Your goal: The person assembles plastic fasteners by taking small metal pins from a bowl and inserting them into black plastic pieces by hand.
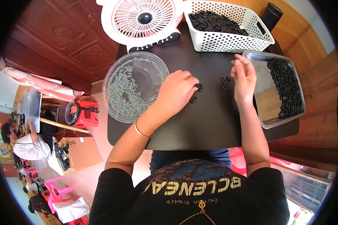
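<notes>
My left hand [177, 90] is over the middle of the dark table, its fingers closed on a small black plastic piece [199, 87] with holes. A second black piece [193, 99] lies on the table just below its fingertips. My right hand [244, 79] is raised near the metal tray, thumb and fingers pinched together. Something small and dark shows at its fingertips, too small to name. Several small black pieces [225, 83] lie loosely grouped left of that hand. A clear round tub [112, 110] by my left forearm holds many small greyish screw-like pieces [121, 88].
A metal tray [264, 90] with rows of black pieces stands at the right. At the back are a white perforated basket [229, 45] of black parts, a white fan [139, 18] and a dark cylinder [272, 14]. Another person [30, 148] sits far left, beside a cardboard box [82, 153].
</notes>
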The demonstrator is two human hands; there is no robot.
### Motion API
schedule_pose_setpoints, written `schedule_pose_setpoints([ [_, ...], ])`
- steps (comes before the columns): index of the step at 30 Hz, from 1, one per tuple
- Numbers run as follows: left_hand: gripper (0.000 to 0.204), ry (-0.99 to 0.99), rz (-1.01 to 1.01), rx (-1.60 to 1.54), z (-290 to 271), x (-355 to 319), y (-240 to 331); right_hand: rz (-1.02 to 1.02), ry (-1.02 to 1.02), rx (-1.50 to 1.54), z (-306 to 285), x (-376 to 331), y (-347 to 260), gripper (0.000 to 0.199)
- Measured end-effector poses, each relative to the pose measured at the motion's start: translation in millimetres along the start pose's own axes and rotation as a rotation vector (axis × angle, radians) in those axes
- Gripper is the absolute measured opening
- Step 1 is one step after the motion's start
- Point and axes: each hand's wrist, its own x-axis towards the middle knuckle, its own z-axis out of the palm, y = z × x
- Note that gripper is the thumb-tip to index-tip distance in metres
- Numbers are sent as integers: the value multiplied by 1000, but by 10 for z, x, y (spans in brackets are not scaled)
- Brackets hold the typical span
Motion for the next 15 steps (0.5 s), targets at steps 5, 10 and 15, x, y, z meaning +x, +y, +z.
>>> schedule_pose_setpoints([
  [5,14,-20,131,-11,291,392,132,-153,143,15,-79,85,-78,18],
  [10,20,-47,214,-52,639,680,187,-137,132,-24,-87,90,-45,17],
  [15,22,-143,266,-52,728,731,151,-119,135,-6,-101,92,-55,16],
])
